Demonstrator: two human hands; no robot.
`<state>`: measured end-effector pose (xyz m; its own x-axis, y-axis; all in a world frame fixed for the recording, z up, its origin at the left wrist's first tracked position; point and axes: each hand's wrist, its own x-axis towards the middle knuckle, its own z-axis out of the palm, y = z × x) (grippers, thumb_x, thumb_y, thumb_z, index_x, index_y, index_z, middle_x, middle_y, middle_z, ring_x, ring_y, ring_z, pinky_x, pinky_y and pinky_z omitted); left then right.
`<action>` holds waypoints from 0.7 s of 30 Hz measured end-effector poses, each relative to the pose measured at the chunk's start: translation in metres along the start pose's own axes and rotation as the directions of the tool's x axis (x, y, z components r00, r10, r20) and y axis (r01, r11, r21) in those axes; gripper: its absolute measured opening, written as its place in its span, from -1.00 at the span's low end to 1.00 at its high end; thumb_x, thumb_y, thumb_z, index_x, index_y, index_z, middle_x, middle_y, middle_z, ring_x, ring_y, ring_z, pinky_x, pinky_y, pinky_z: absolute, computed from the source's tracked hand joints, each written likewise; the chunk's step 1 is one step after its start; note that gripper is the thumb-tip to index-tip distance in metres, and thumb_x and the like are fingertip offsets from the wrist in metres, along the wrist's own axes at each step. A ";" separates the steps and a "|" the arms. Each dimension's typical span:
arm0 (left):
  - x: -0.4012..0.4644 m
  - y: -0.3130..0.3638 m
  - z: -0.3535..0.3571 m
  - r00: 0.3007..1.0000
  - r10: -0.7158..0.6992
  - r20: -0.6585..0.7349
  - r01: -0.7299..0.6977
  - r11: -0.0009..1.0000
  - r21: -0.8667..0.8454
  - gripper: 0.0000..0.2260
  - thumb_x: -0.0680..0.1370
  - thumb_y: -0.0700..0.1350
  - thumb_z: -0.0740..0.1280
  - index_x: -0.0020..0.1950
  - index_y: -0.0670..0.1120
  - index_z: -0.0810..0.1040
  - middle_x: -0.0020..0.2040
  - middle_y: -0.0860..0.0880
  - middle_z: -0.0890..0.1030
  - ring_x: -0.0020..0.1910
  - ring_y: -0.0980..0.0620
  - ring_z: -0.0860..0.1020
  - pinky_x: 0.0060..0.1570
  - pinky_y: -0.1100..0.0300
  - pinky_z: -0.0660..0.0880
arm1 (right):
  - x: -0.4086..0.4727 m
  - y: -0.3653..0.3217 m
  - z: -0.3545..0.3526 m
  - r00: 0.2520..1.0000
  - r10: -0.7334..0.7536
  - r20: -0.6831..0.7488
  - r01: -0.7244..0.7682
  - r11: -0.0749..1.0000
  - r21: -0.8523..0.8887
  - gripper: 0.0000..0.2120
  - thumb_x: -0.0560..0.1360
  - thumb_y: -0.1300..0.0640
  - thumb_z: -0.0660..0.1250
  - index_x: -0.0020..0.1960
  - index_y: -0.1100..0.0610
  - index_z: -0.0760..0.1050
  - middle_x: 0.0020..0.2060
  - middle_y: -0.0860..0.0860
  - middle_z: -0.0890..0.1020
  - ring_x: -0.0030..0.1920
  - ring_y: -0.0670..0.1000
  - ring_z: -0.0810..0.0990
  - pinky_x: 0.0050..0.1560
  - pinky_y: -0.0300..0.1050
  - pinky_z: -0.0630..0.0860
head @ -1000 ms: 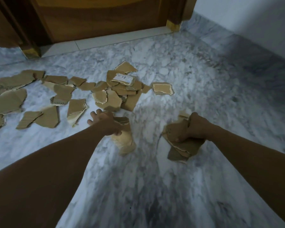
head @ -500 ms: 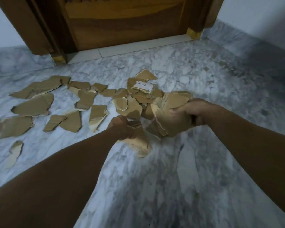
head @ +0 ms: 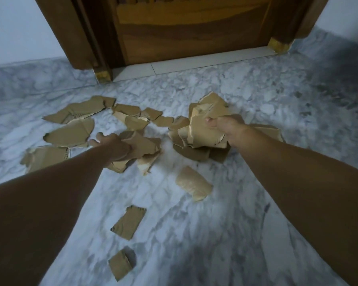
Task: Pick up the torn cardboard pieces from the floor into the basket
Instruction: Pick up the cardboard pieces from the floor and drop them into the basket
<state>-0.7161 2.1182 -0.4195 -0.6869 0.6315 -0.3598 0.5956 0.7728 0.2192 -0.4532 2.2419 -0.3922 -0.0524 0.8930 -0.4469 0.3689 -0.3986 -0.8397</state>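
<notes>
In front of the door point(head: 190, 36), on the marble floor point(head: 256, 223), the job looks barely begun: no basket is in view and most cardboard pieces point(head: 70, 133) lie scattered left of the doorway. The right hand point(head: 228, 129) grips a thick, ragged bundle point(head: 203, 124), fingers curled tight round it; the left hand point(head: 114, 145) closes on a few scraps point(head: 145, 145). Three brown, rough-edged bits point(head: 129, 221) lie nearer the person, well clear of the door.
</notes>
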 end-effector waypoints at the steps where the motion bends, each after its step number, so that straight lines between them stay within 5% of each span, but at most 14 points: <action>1: 0.007 -0.006 0.004 1.000 -0.022 0.013 0.023 0.998 -0.058 -0.31 0.47 0.20 0.36 0.46 -0.15 0.29 0.46 -0.20 0.12 0.46 -0.27 0.10 0.41 -0.12 0.20 | 0.007 0.002 0.001 1.000 -0.005 -0.026 0.004 0.998 -0.056 -0.49 0.41 0.00 0.51 0.24 0.22 0.48 0.23 0.07 0.56 0.16 0.11 0.57 0.06 -0.08 0.54; 3: 0.013 -0.015 0.013 0.999 -0.038 0.033 0.040 0.998 -0.058 -0.24 0.40 0.23 0.41 0.46 -0.12 0.27 0.44 -0.20 0.16 0.44 -0.26 0.16 0.38 -0.11 0.28 | 0.018 0.009 0.001 0.999 -0.001 -0.045 -0.008 0.981 -0.196 -0.21 0.32 -0.14 0.54 0.41 0.22 0.39 0.34 0.08 0.50 0.26 0.12 0.52 0.19 -0.02 0.51; 5: 0.013 -0.017 0.018 0.999 -0.036 0.022 0.035 0.998 0.045 -0.19 0.35 0.26 0.44 0.46 -0.11 0.26 0.40 -0.21 0.23 0.40 -0.25 0.21 0.34 -0.07 0.32 | 0.022 0.013 0.002 1.000 -0.023 0.006 0.024 0.962 -0.271 -0.14 0.28 -0.17 0.55 0.45 0.15 0.36 0.36 0.06 0.49 0.20 0.11 0.53 0.12 -0.05 0.49; 8: 0.015 -0.015 0.021 1.000 -0.027 0.007 0.026 0.994 0.104 -0.10 0.30 0.26 0.50 0.47 -0.13 0.23 0.41 -0.22 0.20 0.43 -0.26 0.14 0.38 -0.13 0.27 | 0.031 0.015 0.007 0.996 -0.059 0.061 0.075 0.952 -0.296 -0.17 0.25 -0.13 0.59 0.42 0.11 0.41 0.30 0.03 0.54 0.15 0.06 0.54 -0.02 -0.09 0.50; 12: 0.018 -0.015 0.019 1.000 -0.018 0.004 0.017 0.997 0.070 -0.06 0.18 0.29 0.54 0.40 -0.13 0.30 0.33 -0.20 0.29 0.39 -0.24 0.22 0.28 -0.17 0.37 | 0.033 0.013 0.019 0.988 -0.064 0.139 0.108 0.937 -0.332 -0.14 0.12 -0.13 0.65 0.32 0.14 0.48 0.19 0.03 0.59 0.17 0.08 0.56 0.09 -0.02 0.58; 15: 0.009 -0.018 0.019 0.999 -0.034 0.014 0.034 0.999 0.024 -0.18 0.12 0.28 0.55 0.21 -0.09 0.35 0.21 -0.16 0.47 0.30 -0.21 0.38 0.21 -0.09 0.39 | 0.027 0.012 0.027 0.970 -0.093 0.223 0.163 0.933 -0.321 -0.35 0.14 -0.05 0.66 0.17 0.10 0.57 0.06 -0.04 0.64 0.13 0.03 0.59 -0.01 -0.12 0.53; 21: -0.018 -0.025 0.004 0.999 0.026 -0.036 -0.037 0.934 -0.355 -0.47 0.31 -0.18 0.57 0.16 -0.16 0.39 0.13 -0.12 0.51 0.01 -0.07 0.48 -0.01 0.09 0.53 | 0.005 -0.004 0.034 0.945 -0.119 0.304 0.207 0.939 -0.275 -0.43 0.18 0.07 0.66 0.14 0.07 0.57 0.04 -0.07 0.66 0.07 -0.02 0.61 -0.16 -0.18 0.46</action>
<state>-0.7163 2.0872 -0.4222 -0.6856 0.6535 -0.3209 0.4339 0.7207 0.5406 -0.4860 2.2410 -0.4018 -0.3760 0.8280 -0.4160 0.5906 -0.1318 -0.7962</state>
